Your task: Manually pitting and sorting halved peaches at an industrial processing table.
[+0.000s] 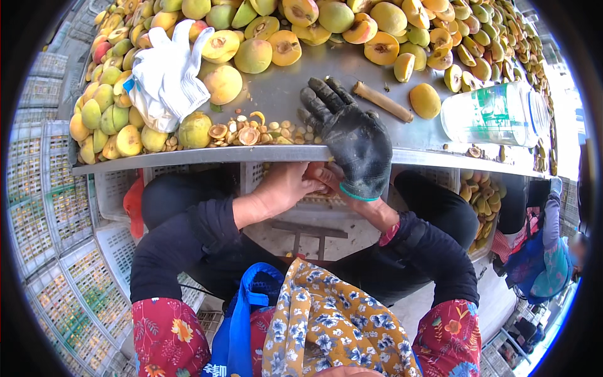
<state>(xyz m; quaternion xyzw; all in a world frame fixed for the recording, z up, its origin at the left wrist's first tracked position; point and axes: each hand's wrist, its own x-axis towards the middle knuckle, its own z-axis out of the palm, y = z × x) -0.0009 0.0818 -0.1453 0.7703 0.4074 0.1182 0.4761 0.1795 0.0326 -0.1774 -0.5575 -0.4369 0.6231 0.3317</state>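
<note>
My right hand (357, 143) wears a black work glove with a teal cuff. It lies over the table's front edge, fingers stretched toward the far left and nothing in them. My bare left hand (281, 187) is below that edge, fingers curled close to the right glove's cuff. A small reddish-orange patch shows by its fingertips; what they pinch is not clear. Just beyond the gloved hand lies a brown stick-like handle (383, 102), with a whole yellow fruit (425, 100) to its right. Fruit pits and stones (248, 134) are heaped along the edge left of the glove.
The metal table (301, 69) holds piles of halved yellow-green fruit (286, 47). White gloves (166, 78) rest on the left pile. A clear plastic jar (493, 116) lies on its side at the right. Crates (59, 169) stand at the left; another person (543, 257) is at the far right.
</note>
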